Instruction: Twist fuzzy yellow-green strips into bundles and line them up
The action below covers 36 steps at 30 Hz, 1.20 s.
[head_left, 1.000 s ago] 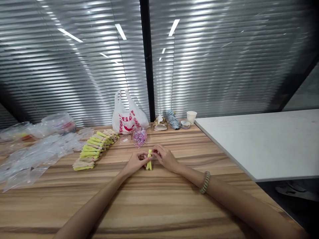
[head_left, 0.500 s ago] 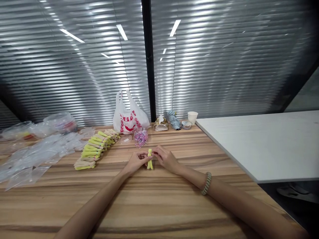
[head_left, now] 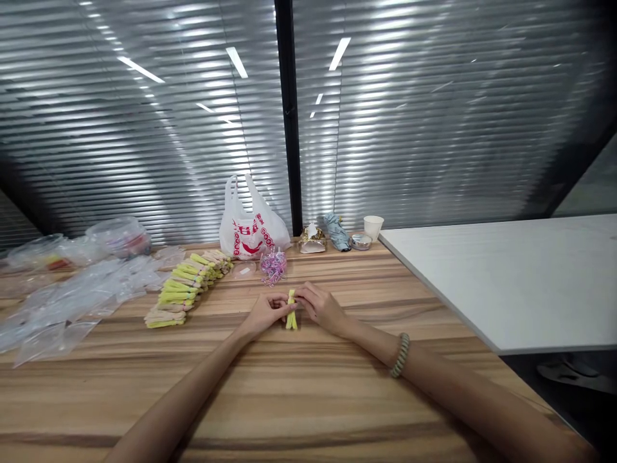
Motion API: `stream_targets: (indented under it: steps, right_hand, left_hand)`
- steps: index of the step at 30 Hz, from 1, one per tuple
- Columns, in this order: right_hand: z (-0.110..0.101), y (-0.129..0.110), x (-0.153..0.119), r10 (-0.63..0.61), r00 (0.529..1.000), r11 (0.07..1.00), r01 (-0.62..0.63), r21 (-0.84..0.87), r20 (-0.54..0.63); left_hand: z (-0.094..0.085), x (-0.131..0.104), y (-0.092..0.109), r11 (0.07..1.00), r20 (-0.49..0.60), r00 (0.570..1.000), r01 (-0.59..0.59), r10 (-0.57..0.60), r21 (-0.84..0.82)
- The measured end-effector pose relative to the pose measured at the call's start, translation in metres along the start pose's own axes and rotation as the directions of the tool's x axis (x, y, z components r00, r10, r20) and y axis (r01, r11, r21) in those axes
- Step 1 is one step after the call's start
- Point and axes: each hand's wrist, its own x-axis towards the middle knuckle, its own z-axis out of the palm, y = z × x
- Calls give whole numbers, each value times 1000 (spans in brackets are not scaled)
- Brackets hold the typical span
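A small yellow bundle (head_left: pixel 292 319) is held upright between my hands over the middle of the wooden table. My left hand (head_left: pixel 266 313) pinches it from the left, thumb across its front. From the right, my right hand (head_left: pixel 322 308) has its fingers closed at the bundle's upper part; whatever tiny thing those fingertips may hold is too small to make out. Beyond my hands lies a pile of small pink and purple bands (head_left: pixel 274 267). A long row of yellow and beige bundles (head_left: pixel 180 289) is stacked to the left.
Clear plastic bags (head_left: pixel 81 296) spread over the table's left side. At the back stand a white carrier bag (head_left: pixel 253 235), a gold tissue pack (head_left: pixel 312 239), a blue wrapped item (head_left: pixel 337 232), a round tin (head_left: pixel 361 241) and a paper cup (head_left: pixel 373 227). A white table (head_left: pixel 520 283) adjoins at right.
Both hands remain around the yellow bundle. Its upper end looks narrower and more covered by my right fingers than before.
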Motion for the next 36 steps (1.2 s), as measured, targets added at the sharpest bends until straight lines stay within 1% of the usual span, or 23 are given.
stream_targets:
  steps: [4,23,36]
  right_hand:
    - [0,0,0,-12,1000,1000,12,-9,-3]
    - [0,0,-1,10,1000,998,-9,-59,13]
    - [1,1,0,17,999,996,-14,-83,31]
  left_hand:
    - [0,0,-1,1000,-7,1000,-18,18,-5]
    - [-1,1,-4,999,-5,1000,-3,3,37]
    - [-1,1,-4,999,4,1000,8,-8,31]
